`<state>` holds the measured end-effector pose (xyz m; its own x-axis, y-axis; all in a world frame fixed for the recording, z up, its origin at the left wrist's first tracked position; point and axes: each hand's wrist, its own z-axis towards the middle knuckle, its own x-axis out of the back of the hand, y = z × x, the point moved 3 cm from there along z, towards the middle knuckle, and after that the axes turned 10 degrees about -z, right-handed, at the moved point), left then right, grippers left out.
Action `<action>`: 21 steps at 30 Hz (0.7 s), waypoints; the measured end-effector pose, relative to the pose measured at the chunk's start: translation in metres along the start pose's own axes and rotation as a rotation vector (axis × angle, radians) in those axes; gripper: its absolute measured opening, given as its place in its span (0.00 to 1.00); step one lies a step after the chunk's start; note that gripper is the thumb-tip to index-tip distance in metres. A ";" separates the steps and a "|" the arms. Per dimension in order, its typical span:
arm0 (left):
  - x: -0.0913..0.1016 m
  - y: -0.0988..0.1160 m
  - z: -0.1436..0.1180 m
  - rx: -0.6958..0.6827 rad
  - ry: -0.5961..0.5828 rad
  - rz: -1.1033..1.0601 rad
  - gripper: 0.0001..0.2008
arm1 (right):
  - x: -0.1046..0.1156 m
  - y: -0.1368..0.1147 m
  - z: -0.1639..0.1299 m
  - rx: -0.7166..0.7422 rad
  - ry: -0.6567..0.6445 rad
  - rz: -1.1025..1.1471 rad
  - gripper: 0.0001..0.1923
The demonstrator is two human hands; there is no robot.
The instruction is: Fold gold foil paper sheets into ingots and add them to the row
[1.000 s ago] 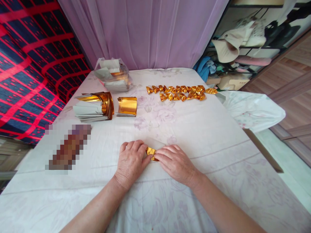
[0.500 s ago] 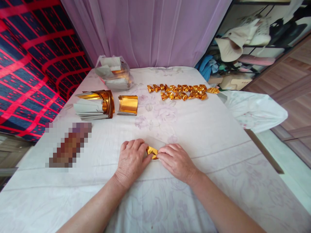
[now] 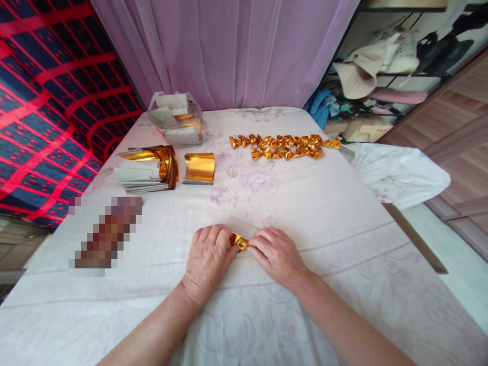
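Between my two hands lies a sheet of gold foil paper point(image 3: 239, 241), partly rolled, its pale backing spread flat on the tablecloth beyond my fingers. My left hand point(image 3: 209, 254) grips the foil's left side, thumb against the gold face. At the right end of the rolled part, the fingers of my right hand point(image 3: 275, 254) pinch the paper. Farther back sit a small stack of gold foil sheets point(image 3: 200, 168) and a larger curled stack of foil sheets point(image 3: 147, 170). Twisted gold foil pieces point(image 3: 285, 146) lie in rows at the back right.
A clear plastic bag point(image 3: 177, 119) holding more sheets stands at the back left. A pixelated patch point(image 3: 109, 234) covers something at the left. Floral cloth covers the table point(image 3: 335, 218). Shelves with a cap point(image 3: 358, 79) and a white bag point(image 3: 404, 173) are at the right.
The view has tilted slightly, so most things sit a little lower. Both hands keep hold of the foil paper, whose gold part now looks smoother and less crumpled between them.
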<state>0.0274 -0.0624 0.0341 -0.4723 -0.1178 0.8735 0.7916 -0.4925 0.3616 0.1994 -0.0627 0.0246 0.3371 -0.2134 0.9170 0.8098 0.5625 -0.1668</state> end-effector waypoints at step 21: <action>0.000 0.005 -0.003 0.060 -0.081 -0.100 0.04 | -0.005 0.000 0.003 -0.119 -0.010 0.024 0.10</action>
<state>0.0304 -0.0669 0.0347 -0.5192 0.0004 0.8547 0.7649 -0.4460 0.4648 0.1964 -0.0595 0.0213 0.3527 -0.1927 0.9157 0.8530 0.4685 -0.2300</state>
